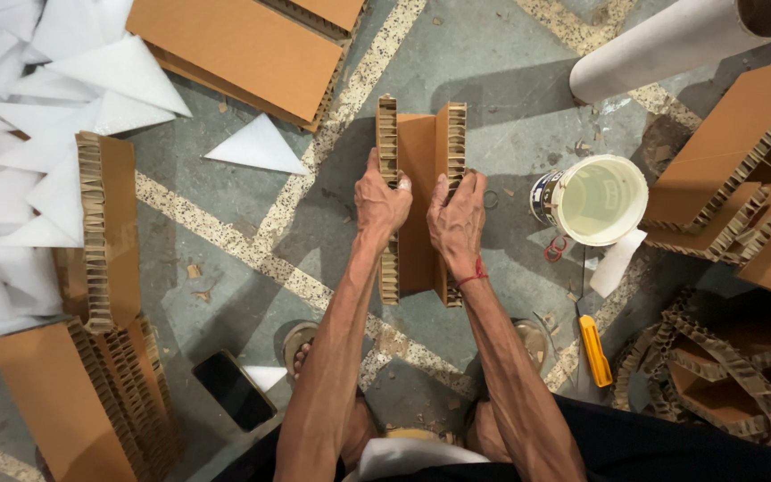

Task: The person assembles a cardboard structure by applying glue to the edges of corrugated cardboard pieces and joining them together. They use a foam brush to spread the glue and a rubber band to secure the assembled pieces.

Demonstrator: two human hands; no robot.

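Both hands grip a folded honeycomb cardboard piece standing on the terrazzo floor in the middle of the view. The left hand closes its fingers round the left wall, thumb on the raw corrugated edge; the right hand wraps the right wall the same way. To do this well, I judge, press both walls evenly inward — keeping them parallel and upright. A white bucket stands just right; a yellow utility knife lies nearer the person.

Bare forearms, a red thread tied round the right wrist, dark trousers, and sandals on the feet.
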